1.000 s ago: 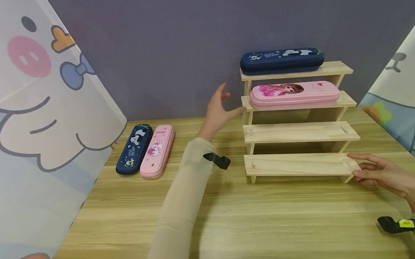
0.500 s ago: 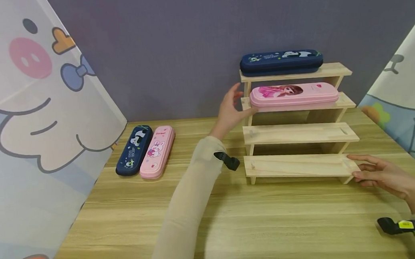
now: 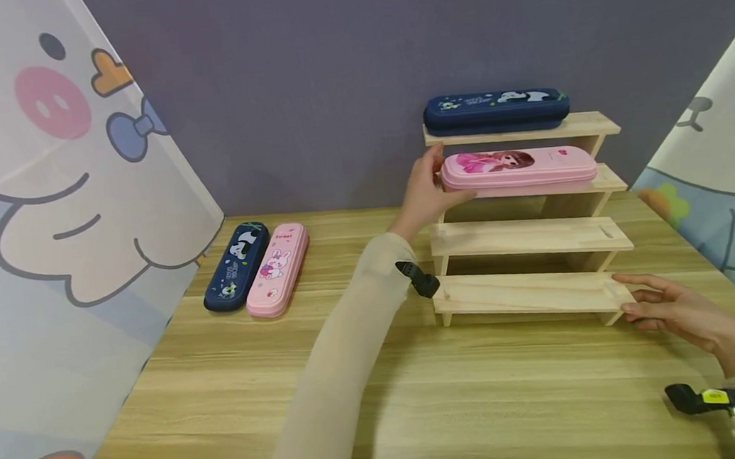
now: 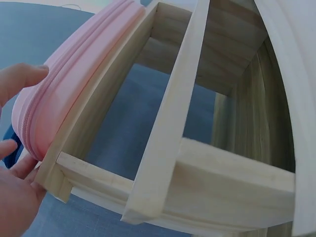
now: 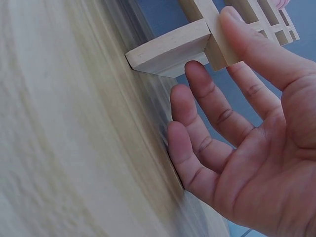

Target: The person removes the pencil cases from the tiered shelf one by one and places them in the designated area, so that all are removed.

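Note:
A pink pencil case point(image 3: 517, 171) with a doll-like girl on its lid lies on the second shelf from the top of a stepped wooden rack point(image 3: 528, 236). At its left end my left hand point(image 3: 425, 190) grips it, thumb along the front and fingers round the end. The left wrist view shows the thumb against the zipped side of the pink pencil case point(image 4: 74, 84). My right hand point(image 3: 674, 311) holds the right end of the rack's lowest shelf between thumb and index finger; its other fingers point(image 5: 187, 106) curl loosely below the board.
A navy panda pencil case point(image 3: 496, 111) lies on the top shelf. Two more, one navy point(image 3: 237, 267) and one pink with a rabbit point(image 3: 278, 270), lie side by side at the table's left. Behind the rack stands a grey wall panel point(image 3: 307, 98).
My left hand has moved right, from beside the rack to the left end of the pink pencil case, and has taken hold of it. The right hand stays at the lowest shelf.

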